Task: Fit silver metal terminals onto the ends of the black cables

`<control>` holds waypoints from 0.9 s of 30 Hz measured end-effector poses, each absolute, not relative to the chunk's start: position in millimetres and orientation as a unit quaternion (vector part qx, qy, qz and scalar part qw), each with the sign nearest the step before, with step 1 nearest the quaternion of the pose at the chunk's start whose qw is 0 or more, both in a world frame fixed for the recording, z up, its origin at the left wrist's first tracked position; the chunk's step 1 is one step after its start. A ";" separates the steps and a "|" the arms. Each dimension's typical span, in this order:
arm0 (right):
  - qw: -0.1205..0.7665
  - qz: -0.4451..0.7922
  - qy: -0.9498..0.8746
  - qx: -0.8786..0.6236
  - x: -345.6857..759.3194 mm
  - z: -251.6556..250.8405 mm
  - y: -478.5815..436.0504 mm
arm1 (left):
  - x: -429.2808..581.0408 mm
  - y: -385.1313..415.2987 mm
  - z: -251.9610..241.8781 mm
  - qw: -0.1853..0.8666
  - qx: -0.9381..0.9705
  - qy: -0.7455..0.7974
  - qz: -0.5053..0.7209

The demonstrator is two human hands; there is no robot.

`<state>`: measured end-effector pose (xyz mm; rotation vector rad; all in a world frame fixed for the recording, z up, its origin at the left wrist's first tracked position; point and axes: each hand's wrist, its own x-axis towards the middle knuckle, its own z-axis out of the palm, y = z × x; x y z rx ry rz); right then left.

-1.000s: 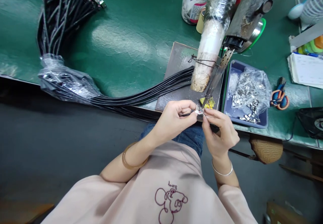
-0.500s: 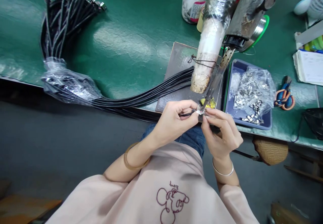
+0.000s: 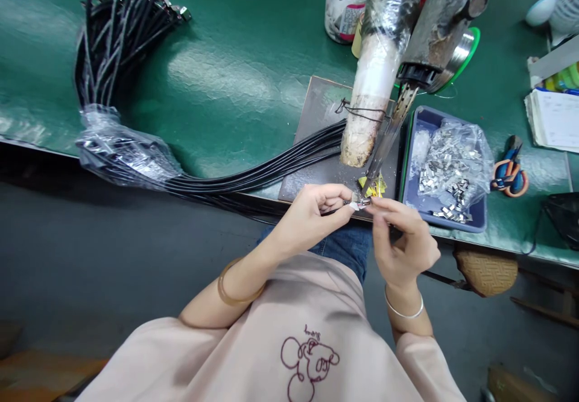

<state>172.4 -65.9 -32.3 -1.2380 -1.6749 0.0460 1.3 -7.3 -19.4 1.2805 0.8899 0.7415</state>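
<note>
My left hand [image 3: 319, 212] is closed in a pinch on the end of a black cable, where a small metal connector [image 3: 362, 204] shows at the fingertips. At the connector's right end is my right hand [image 3: 402, 236], its index finger and thumb close together; whatever may be between them is too small to make out. Just above the connector, the tip of a fixed soldering iron [image 3: 386, 142] points down; whether they touch cannot be told. Yellow material [image 3: 375, 185] lies behind the tip. A bundle of black cables [image 3: 253, 178] runs in from the left.
A plastic-wrapped pipe [image 3: 368, 88] hangs beside the iron over a grey board [image 3: 316, 106]. To the right are a blue tray [image 3: 482, 224] of small metal parts and cutters [image 3: 511, 169] with orange handles. A solder spool [image 3: 473, 52] and a jar [image 3: 337, 9] stand behind.
My right hand has shifted slightly right, its thumb now lower and farther from the left hand. The connector sits a little lower and more of it shows below the iron's tip.
</note>
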 end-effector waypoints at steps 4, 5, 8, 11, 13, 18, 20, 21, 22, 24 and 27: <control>0.482 -0.001 -0.666 -0.569 181.3 -30.5 -74.9 | 3.1 -14.1 -18.8 0.640 0.564 0.403 0.332; 0.439 -0.008 -0.681 -0.586 181.7 -28.4 -75.3 | 3.3 -16.0 -18.7 0.629 0.573 0.406 0.332; 0.341 -0.008 -0.729 -0.594 176.8 -22.1 -72.1 | 3.2 -21.5 -18.9 0.576 0.619 0.409 0.342; 0.332 -0.016 -0.737 -0.588 169.1 -19.7 -68.7 | 2.5 -25.6 -19.6 0.531 0.655 0.398 0.363; 0.342 0.005 -0.728 -0.594 166.6 -19.2 -69.5 | 1.7 -27.3 -20.2 0.523 0.659 0.393 0.372; 0.458 0.135 -0.627 -0.615 173.9 -16.1 -75.3 | -1.1 -28.3 -20.1 0.586 0.615 0.386 0.358; 0.513 0.134 -0.597 -0.603 179.3 -17.0 -75.5 | -1.7 -27.8 -19.7 0.634 0.577 0.380 0.348; 0.529 0.122 -0.595 -0.593 181.5 -18.8 -75.2 | -1.9 -27.4 -19.7 0.653 0.558 0.378 0.345; 0.538 0.108 -0.599 -0.583 183.3 -21.5 -75.1 | -1.9 -26.9 -19.7 0.667 0.542 0.379 0.345; 0.542 0.070 -0.609 -0.575 185.3 -28.7 -75.1 | -1.8 -25.5 -20.0 0.675 0.522 0.385 0.350; 0.529 -0.003 -0.618 -0.582 184.7 -37.6 -74.5 | -1.8 -23.0 -20.3 0.677 0.515 0.388 0.356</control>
